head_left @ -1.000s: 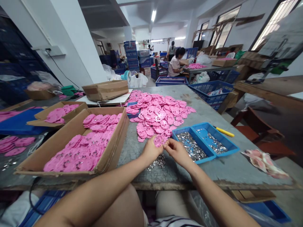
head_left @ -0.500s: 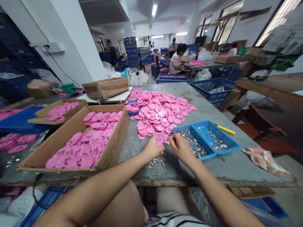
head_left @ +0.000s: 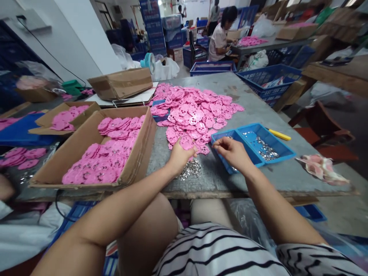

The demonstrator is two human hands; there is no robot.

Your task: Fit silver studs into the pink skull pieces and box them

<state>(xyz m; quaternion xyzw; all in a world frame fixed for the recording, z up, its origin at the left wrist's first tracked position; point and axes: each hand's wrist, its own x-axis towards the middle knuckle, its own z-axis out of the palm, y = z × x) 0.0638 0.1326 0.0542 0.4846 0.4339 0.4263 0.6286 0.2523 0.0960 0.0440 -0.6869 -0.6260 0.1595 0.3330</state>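
the work likely calls for a light grip: the left hand (head_left: 177,160) should be holding the thin pink piece (head_left: 186,142) by its edge, face up, while the right hand (head_left: 233,150) should be lifting metal bits (head_left: 268,152) singly, not in clusters. that left hand is pinching the piece between thumb and fingers, just in front of the pink heap (head_left: 198,111) and above a loose metal pile (head_left: 189,170) lying on the counter (head_left: 169,182). the right hand is hovering at the left compartment of the blue tray (head_left: 283,150), fingertips pressing together; whether they are gripping a bit, i cannot tell.
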